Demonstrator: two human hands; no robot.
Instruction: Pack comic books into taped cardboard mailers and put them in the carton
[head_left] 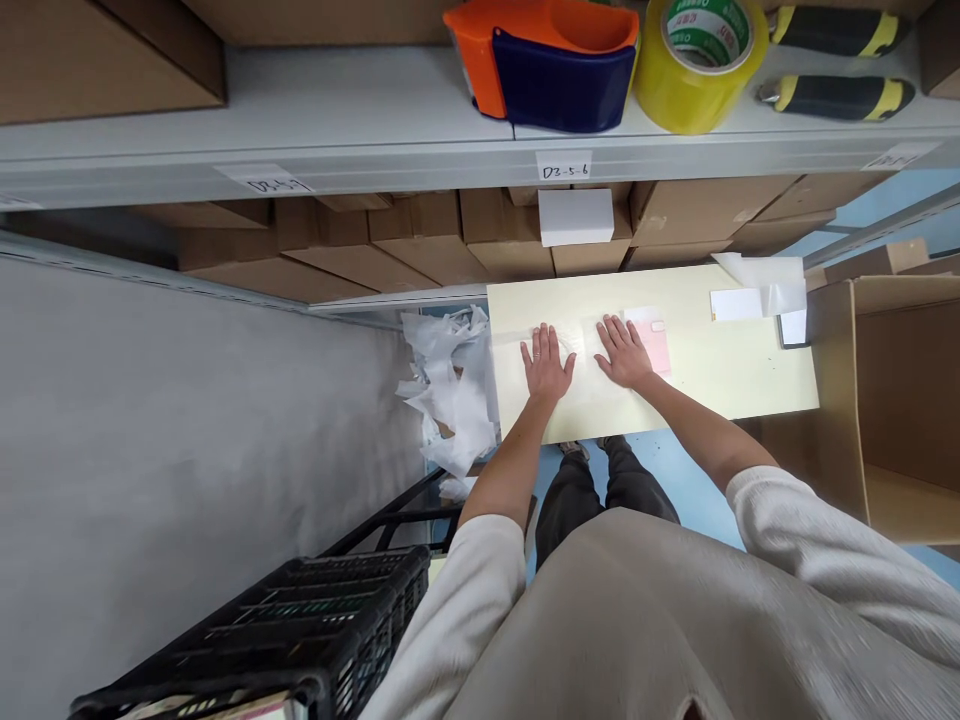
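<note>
My left hand [548, 372] lies flat with its fingers spread on a cream-coloured board [739, 380]. Flat too, palm down, my right hand [624, 354] rests a short way to its right. Beneath and between them is a thin, see-through whitish sheet [586, 352], its edges hard to make out. Right beside my right hand sits a pink flat piece [657, 347] that looks like a phone case, partly covered by the hand. Neither hand grips anything. At the board's far right are white sheets [780, 280] and a dark-edged flat rectangle [793, 328].
Crumpled white plastic [457, 390] fills a bin left of the board. An open cardboard box [851, 380] adjoins its right end. Above, a shelf [390, 100] carries an orange-and-blue tape dispenser [562, 75], yellow tape [679, 90] and two black-yellow handles [840, 97]. A black crate [352, 610] stands lower left.
</note>
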